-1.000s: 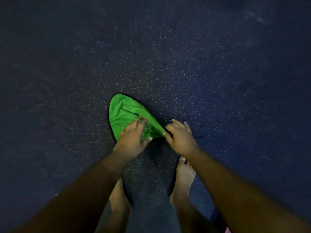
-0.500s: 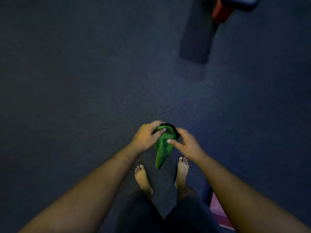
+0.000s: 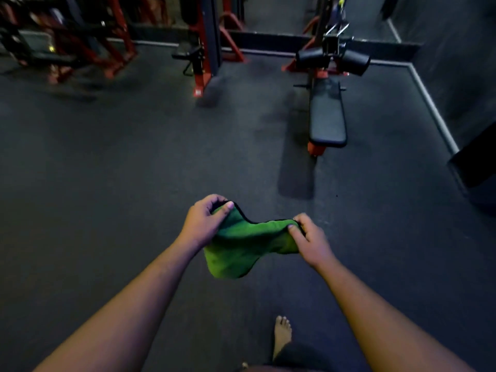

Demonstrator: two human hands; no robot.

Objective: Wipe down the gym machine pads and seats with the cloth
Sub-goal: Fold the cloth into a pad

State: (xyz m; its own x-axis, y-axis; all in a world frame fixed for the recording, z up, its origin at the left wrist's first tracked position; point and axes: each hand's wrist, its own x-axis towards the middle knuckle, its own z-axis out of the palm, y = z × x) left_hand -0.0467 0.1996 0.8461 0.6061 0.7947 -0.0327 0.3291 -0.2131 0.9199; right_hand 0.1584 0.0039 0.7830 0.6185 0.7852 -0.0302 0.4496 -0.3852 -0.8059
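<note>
Cloth [image 3: 243,244], bright green with a dark trim along its upper edge, hangs in the air in front of the person at the centre of the view, stretched between two bare hands above a dark rubber floor [image 3: 107,183]. The left hand [image 3: 205,222] grips one top corner, fingers curled over the edge and thumb pressed against the fabric. The right hand [image 3: 308,238] pinches the opposite top corner between thumb and curled fingers. Between the hands the upper edge sags in a shallow dip, and the rest of the cloth droops below the left hand in a loose rounded fold. Both forearms reach in from the bottom of the view. One bare foot [image 3: 281,335] stands on the floor below the right forearm, beside a dark trouser leg.

Further off, up and to the right of the cloth and well apart from it, a flat black padded bench [image 3: 327,114] on a red frame lies lengthwise, with two black roller pads [image 3: 332,60] at its far end. To the left stand a red upright machine post [image 3: 205,49] and blurred red racks [image 3: 67,41]. A pale skirting line [image 3: 429,103] edges the floor along a dark wall on the right.
</note>
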